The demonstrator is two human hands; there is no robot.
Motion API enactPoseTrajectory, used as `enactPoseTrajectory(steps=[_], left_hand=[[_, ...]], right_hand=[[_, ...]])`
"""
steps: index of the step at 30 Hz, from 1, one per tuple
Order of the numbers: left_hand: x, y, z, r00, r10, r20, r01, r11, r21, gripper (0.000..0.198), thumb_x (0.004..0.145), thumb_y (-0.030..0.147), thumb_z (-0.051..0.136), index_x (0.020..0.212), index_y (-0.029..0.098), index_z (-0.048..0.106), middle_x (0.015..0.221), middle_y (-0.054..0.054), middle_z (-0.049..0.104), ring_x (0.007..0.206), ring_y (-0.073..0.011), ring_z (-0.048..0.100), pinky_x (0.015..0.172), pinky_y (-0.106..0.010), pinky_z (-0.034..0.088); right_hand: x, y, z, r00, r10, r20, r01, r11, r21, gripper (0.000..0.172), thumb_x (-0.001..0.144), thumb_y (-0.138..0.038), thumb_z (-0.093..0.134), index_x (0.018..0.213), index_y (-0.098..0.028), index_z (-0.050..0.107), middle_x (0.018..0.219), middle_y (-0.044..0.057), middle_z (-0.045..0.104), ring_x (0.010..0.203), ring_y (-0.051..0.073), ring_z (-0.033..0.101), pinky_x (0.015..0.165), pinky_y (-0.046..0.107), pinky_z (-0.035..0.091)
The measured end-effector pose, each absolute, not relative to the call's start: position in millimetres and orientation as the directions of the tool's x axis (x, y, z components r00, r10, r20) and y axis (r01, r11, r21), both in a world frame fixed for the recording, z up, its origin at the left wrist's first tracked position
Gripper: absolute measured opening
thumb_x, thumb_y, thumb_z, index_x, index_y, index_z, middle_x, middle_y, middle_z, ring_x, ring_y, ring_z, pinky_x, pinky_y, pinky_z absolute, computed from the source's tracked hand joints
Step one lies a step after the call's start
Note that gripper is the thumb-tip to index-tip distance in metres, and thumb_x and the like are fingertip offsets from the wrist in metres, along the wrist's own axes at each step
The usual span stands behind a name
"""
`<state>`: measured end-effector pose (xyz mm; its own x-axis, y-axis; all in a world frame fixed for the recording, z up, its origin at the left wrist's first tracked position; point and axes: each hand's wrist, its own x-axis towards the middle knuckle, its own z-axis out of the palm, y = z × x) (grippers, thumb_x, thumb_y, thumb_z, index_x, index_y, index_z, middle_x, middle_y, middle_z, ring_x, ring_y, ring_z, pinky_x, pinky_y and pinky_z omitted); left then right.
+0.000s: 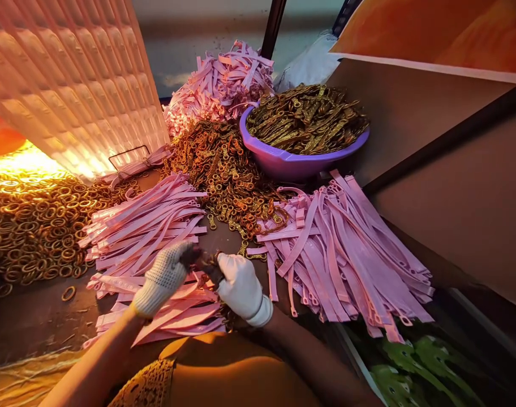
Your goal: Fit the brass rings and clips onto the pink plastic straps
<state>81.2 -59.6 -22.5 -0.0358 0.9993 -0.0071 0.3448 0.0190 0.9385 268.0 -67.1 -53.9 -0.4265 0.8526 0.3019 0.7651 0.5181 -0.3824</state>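
My left hand point(164, 278), in a dotted knit glove with dark fingertips showing, is closed in a pinch just above the near pink straps. Close beside it my right hand point(241, 285), in a white glove, is also closed. Their fingertips nearly meet over the table; what they pinch is dark and too small to make out. Under and left of them lie pink straps point(151, 217) in loose stacks. To the right a larger spread of pink straps point(347, 249) fans out, some with small buckle-like ends. Beyond the hands lies a heap of small brass-coloured metal links point(224, 175).
A purple basin point(279, 160) full of brass-coloured pieces stands behind the heap. Metal rings point(41, 226) cover the left, beside a ribbed translucent panel point(80, 79) lit from behind. More pink straps point(228, 79) are piled at the back. Green items point(419, 362) lie at lower right.
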Motion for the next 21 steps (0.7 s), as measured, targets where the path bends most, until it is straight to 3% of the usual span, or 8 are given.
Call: enactPoseTrajectory(steps=[2, 6, 10, 13, 15, 16, 19, 21], left_hand=[[76, -28, -19, -0.001, 0.990, 0.142, 0.664, -0.106, 0.741, 0.013, 0.080, 0.030, 0.064, 0.085, 0.020, 0.071, 0.096, -0.013, 0.072, 0.097, -0.0313, 0.061, 0.091, -0.043, 0.046], [88, 23, -26, 0.046, 0.988, 0.145, 0.946, -0.090, 0.310, 0.020, 0.083, 0.014, 0.053, 0.094, 0.015, 0.070, 0.097, -0.020, 0.070, 0.108, -0.0410, 0.058, 0.096, -0.055, 0.040], [108, 37, -39, 0.038, 0.985, 0.167, 0.960, -0.082, 0.267, 0.027, 0.087, 0.009, 0.044, 0.094, 0.011, 0.070, 0.098, -0.025, 0.068, 0.118, -0.0463, 0.052, 0.099, -0.062, 0.034], [111, 27, -41, 0.073, 0.980, 0.184, 0.962, -0.118, 0.247, 0.034, 0.082, 0.009, 0.052, 0.111, 0.013, 0.069, 0.107, -0.023, 0.069, 0.119, -0.0434, 0.052, 0.101, -0.059, 0.034], [107, 12, -38, 0.082, 0.976, 0.200, 0.932, -0.146, 0.331, 0.043, 0.080, 0.013, 0.056, 0.122, 0.016, 0.066, 0.114, -0.019, 0.069, 0.117, -0.0378, 0.055, 0.102, -0.053, 0.037], [104, 2, -35, 0.078, 0.978, 0.192, 0.886, -0.156, 0.436, 0.043, 0.081, 0.015, 0.056, 0.123, 0.017, 0.065, 0.115, -0.016, 0.069, 0.114, -0.0344, 0.058, 0.101, -0.048, 0.040], [96, -32, -22, 0.101, 0.995, 0.026, 0.536, -0.077, 0.840, 0.024, 0.085, 0.022, 0.055, 0.102, 0.016, 0.070, 0.095, -0.009, 0.072, 0.087, -0.0240, 0.064, 0.081, -0.035, 0.049], [92, -56, -10, 0.150, 0.984, -0.099, 0.265, 0.057, 0.963, 0.015, 0.086, 0.029, 0.058, 0.088, 0.017, 0.066, 0.073, -0.003, 0.065, 0.064, -0.0168, 0.057, 0.061, -0.027, 0.046]], right_hand=[[273, -63, -62, -0.335, 0.880, 0.337, 0.786, 0.458, -0.414, 0.019, 0.080, -0.013, 0.049, 0.094, -0.015, 0.062, 0.077, 0.008, 0.065, 0.072, 0.022, 0.058, 0.065, 0.031, 0.038], [279, -65, -77, -0.302, 0.852, 0.428, 0.735, 0.495, -0.464, 0.051, 0.072, -0.008, 0.049, 0.121, -0.007, 0.060, 0.090, 0.013, 0.069, 0.081, 0.026, 0.063, 0.074, 0.034, 0.051], [284, -69, -85, -0.299, 0.813, 0.500, 0.666, 0.553, -0.500, 0.055, 0.074, -0.007, 0.048, 0.128, -0.012, 0.057, 0.105, 0.014, 0.070, 0.098, 0.026, 0.065, 0.089, 0.038, 0.055], [289, -70, -86, -0.311, 0.791, 0.526, 0.640, 0.584, -0.500, 0.055, 0.074, -0.007, 0.049, 0.128, -0.013, 0.059, 0.111, 0.014, 0.068, 0.104, 0.027, 0.064, 0.095, 0.041, 0.054], [292, -70, -85, -0.302, 0.786, 0.539, 0.631, 0.589, -0.506, 0.056, 0.074, -0.007, 0.048, 0.129, -0.013, 0.058, 0.114, 0.015, 0.067, 0.108, 0.027, 0.062, 0.097, 0.042, 0.053], [293, -70, -83, -0.289, 0.786, 0.547, 0.627, 0.587, -0.512, 0.057, 0.074, -0.007, 0.047, 0.130, -0.013, 0.057, 0.116, 0.015, 0.066, 0.109, 0.027, 0.062, 0.098, 0.042, 0.053], [293, -69, -72, -0.283, 0.791, 0.542, 0.594, 0.588, -0.549, 0.055, 0.075, -0.008, 0.045, 0.128, -0.014, 0.057, 0.114, 0.014, 0.066, 0.107, 0.026, 0.061, 0.094, 0.039, 0.052], [290, -69, -59, -0.342, 0.805, 0.484, 0.567, 0.588, -0.577, 0.047, 0.076, -0.010, 0.046, 0.121, -0.014, 0.060, 0.106, 0.012, 0.067, 0.099, 0.024, 0.061, 0.088, 0.034, 0.051]])
